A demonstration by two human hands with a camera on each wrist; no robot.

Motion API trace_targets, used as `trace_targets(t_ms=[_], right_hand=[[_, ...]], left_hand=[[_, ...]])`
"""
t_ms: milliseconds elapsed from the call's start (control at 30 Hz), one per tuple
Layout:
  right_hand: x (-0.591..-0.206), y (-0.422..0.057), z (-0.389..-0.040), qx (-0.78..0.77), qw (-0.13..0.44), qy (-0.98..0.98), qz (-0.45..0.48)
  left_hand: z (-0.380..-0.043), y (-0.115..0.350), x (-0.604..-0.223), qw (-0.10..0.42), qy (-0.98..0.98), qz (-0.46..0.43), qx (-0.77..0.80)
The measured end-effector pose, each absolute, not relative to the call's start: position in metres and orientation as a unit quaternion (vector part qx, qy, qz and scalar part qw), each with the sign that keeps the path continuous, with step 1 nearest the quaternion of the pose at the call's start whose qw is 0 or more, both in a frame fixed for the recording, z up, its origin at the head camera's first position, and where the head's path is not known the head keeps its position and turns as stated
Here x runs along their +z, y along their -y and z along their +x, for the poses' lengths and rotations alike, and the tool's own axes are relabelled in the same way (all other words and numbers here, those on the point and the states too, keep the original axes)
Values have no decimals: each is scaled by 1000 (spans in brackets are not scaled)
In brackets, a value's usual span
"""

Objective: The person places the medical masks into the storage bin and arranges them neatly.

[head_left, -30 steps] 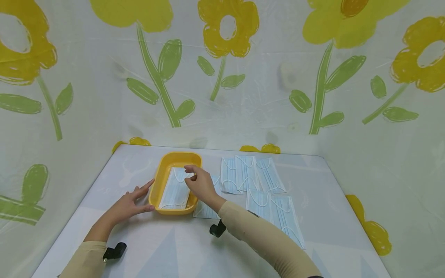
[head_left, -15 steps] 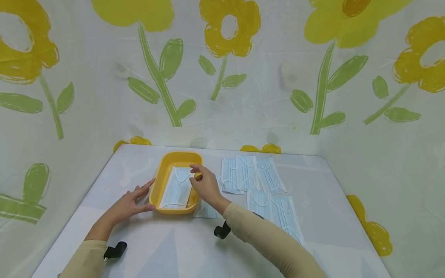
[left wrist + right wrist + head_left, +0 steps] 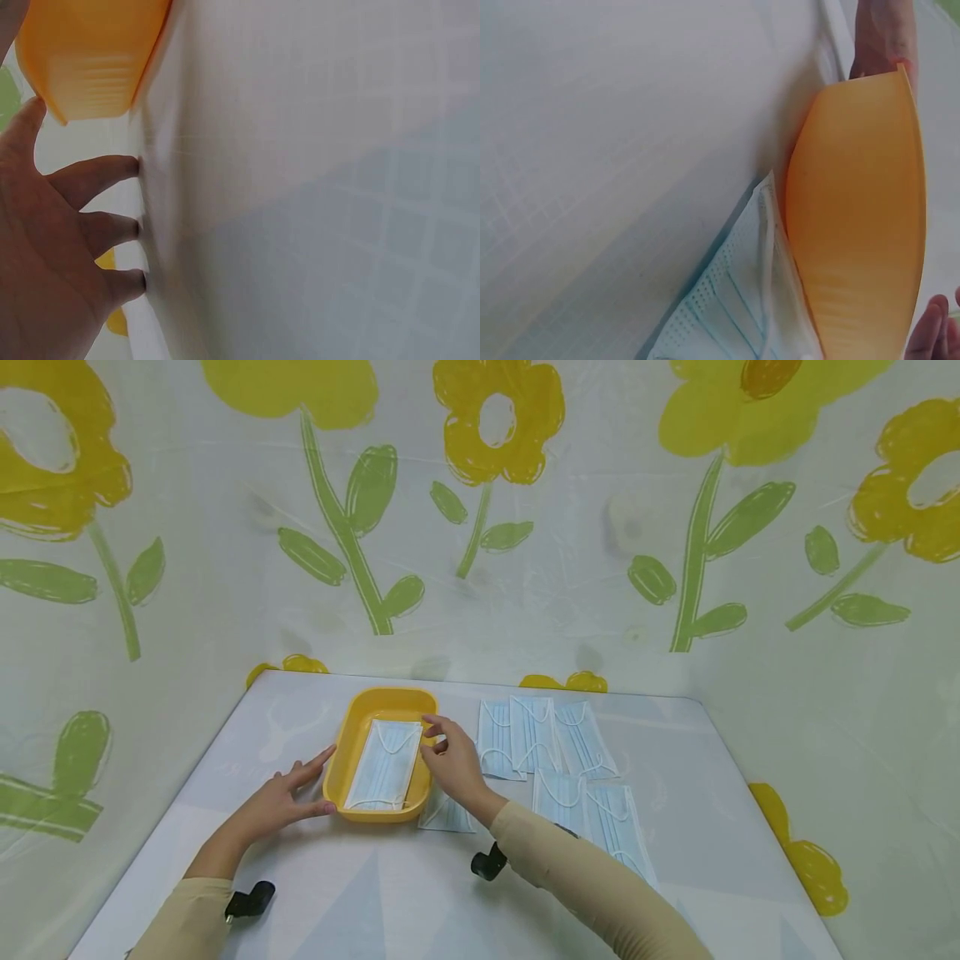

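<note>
A yellow tray (image 3: pixel 352 702) stands on the table with a pale blue face mask (image 3: pixel 384 764) lying flat in it. My left hand (image 3: pixel 273 802) is spread at the tray's left side; in the left wrist view one fingertip (image 3: pixel 34 112) is at the wall and other fingertips are down on the table. Over the tray's right rim is my right hand (image 3: pixel 456 764), fingers loosely bent, nothing seen in them. Below it another face mask (image 3: pixel 447 814) lies against the tray's right side, partly hidden by the hand. In the right wrist view that mask (image 3: pixel 727 300) lies beside the tray wall (image 3: pixel 855 202).
Several more face masks (image 3: pixel 532 735) lie flat to the right of the tray, some overlapping. Two masks (image 3: pixel 611 818) are nearer, beside my right sleeve (image 3: pixel 592 885). A flower-printed curtain (image 3: pixel 570 568) hangs behind the table (image 3: pixel 360 893).
My right hand has moved right, from above the mask in the tray to the tray's right rim. That mask stays in the tray. My left hand has stayed in place.
</note>
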State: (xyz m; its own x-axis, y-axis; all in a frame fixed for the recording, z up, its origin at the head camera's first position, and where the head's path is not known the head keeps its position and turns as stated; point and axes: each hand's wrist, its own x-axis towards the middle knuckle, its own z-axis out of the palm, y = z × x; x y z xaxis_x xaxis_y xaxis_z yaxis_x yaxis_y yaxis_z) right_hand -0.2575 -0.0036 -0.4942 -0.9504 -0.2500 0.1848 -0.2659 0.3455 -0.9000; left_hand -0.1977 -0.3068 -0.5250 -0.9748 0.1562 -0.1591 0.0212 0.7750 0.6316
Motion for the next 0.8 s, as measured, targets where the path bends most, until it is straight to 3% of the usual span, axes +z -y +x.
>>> trace_targets(t_ms=[800], right_hand=[[-507, -24, -257, 531, 19, 837, 129]], left_hand=[[-197, 307, -526, 101, -935, 42, 338]])
